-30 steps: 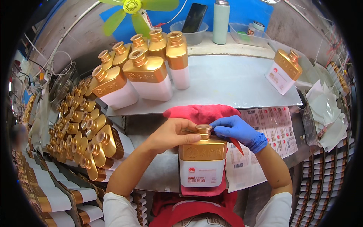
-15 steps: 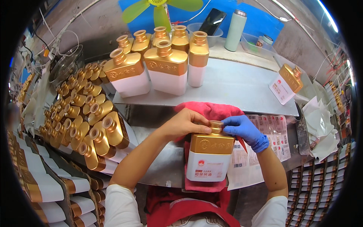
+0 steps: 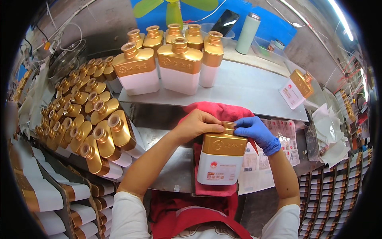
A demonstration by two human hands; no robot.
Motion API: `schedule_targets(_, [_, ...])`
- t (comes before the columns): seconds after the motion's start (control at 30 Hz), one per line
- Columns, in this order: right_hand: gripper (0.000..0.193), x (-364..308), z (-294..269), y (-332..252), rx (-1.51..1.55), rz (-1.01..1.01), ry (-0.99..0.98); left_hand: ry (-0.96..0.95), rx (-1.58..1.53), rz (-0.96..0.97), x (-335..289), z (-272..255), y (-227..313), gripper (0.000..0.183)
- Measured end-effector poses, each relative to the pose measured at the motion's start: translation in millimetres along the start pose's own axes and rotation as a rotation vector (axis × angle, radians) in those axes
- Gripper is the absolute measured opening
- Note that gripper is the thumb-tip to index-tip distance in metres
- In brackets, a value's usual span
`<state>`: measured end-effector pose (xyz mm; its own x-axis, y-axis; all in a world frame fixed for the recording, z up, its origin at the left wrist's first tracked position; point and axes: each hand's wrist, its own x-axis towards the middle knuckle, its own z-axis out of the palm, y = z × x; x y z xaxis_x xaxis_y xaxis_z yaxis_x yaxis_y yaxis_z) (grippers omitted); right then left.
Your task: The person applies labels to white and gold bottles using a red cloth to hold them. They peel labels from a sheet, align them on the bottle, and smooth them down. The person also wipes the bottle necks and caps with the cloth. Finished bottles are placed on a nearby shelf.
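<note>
A flat white bottle with a gold shoulder and gold neck (image 3: 221,156) lies on a red cloth (image 3: 215,113) in front of me, its label facing up. My left hand (image 3: 197,125), bare, rests on the bottle's shoulder and pinches the neck from the left. My right hand (image 3: 254,131), in a blue glove, pinches the same neck from the right with its fingertips. Both hands meet at the neck, so the very top of the bottle is partly hidden.
Several matching gold-and-white bottles (image 3: 175,63) stand at the back of a grey shelf (image 3: 246,91); one bottle (image 3: 297,88) lies at its right end. Many more bottles (image 3: 89,119) lie stacked at left. Label sheets (image 3: 278,139) and white papers (image 3: 332,131) sit to the right. A green flask (image 3: 246,34) stands behind.
The view has tilted slightly, so everything sits lower in the picture. Both hands stay on the bottle's neck, with small finger shifts only.
</note>
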<state>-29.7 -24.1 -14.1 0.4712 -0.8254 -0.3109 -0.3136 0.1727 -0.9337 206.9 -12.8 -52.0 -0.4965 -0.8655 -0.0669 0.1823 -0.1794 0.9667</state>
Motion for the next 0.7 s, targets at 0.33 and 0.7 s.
schedule_targets(0.33, [0.030, 7, 1, 2, -0.021, -0.041, -0.011, 0.008, 0.012, -0.089, -2, 3, 12, 0.026])
schedule_targets(0.7, [0.025, 10, -3, 5, -0.076, -0.088, -0.058, 0.076, 0.191, -0.162, 0, 10, 17, 0.028])
